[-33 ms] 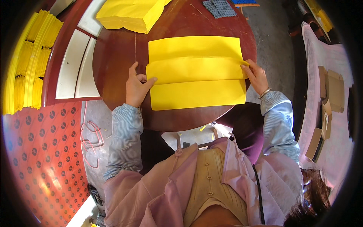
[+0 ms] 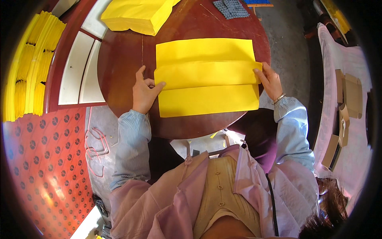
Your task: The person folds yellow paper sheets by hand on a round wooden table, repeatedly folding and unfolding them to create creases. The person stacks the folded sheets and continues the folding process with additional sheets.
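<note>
A bright yellow sheet [image 2: 207, 100], which looks like stiff paper or felt, lies on the round dark-red table. Across its middle runs a raised yellow band [image 2: 203, 73] with crease-like edges; whether it is a fold or a separate strip I cannot tell. My left hand [image 2: 145, 91] grips the left edge of the band between thumb and curled fingers, the index finger sticking up. At the other end my right hand [image 2: 269, 81] pinches the band's right edge, thumb on top and fingers underneath.
On the round table [image 2: 123, 75] a thick yellow stack [image 2: 137, 16] sits at the far left and a grey textured cloth [image 2: 230, 8] at the far right. Tall yellow bundles [image 2: 34, 63] stand left. Opened cardboard boxes [image 2: 352, 95] lie on a pale cloth [image 2: 328, 79] at right.
</note>
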A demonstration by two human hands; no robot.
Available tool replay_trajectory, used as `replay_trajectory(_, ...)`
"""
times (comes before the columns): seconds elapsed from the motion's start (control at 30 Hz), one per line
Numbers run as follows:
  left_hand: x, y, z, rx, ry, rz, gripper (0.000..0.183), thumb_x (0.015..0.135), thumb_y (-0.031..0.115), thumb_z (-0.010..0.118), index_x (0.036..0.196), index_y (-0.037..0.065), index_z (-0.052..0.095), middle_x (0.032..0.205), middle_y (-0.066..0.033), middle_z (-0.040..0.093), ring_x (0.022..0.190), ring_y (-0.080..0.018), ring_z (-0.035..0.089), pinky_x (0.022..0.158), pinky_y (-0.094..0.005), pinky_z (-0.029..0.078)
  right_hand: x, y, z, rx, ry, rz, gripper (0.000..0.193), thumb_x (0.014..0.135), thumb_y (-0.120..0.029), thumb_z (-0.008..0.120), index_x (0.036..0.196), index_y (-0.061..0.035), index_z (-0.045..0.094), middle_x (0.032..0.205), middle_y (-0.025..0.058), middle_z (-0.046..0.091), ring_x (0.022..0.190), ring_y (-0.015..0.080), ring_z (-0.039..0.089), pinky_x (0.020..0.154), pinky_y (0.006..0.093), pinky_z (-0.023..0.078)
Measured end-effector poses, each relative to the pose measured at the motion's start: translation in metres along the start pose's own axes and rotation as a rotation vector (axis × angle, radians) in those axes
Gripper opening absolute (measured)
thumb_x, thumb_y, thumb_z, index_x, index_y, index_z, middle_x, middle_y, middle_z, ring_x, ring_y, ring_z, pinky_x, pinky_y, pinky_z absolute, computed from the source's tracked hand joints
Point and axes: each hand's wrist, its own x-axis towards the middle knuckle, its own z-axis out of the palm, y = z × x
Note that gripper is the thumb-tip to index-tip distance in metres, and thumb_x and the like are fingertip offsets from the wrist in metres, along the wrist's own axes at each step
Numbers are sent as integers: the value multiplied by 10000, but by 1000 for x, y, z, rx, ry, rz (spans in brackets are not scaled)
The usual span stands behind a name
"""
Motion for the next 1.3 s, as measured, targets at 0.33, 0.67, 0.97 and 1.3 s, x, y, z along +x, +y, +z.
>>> replay_trajectory(0.33,-3,7,-1,123,50,-2,951,846,218,850,1575,-53,303,857,-167,766,770,-248,747,764,-336,597,-8,-15,22,93,27,21,762,921,-197,834,1540,-219,390,1330,193,719,1187,370,729,1022,441,603)
replay_trajectory(0.67,-9,16,15,313,150,81,961,791,135,832,1568,-59,302,720,-144,689,663,-304,695,674,-377,566,-10,-6,28,20,91,48,773,868,-218,862,1521,-195,449,1214,195,754,1117,361,753,974,443,615)
replay_trajectory(0.97,-14,16,24,493,169,160,888,794,153,793,1561,-23,382,815,-113,680,779,-293,676,821,-423,539,-9,-2,30,-3,105,-9,797,857,-218,862,1536,-189,447,1270,226,731,1126,395,743,1001,451,601)
replay_trajectory(1.3,-4,11,36,555,28,746,558,933,65,637,1486,74,559,1499,-263,557,1456,-374,504,1216,-500,381,-7,-12,27,-25,66,4,784,886,-170,841,1556,-159,434,1394,256,668,1271,399,680,1131,448,527)
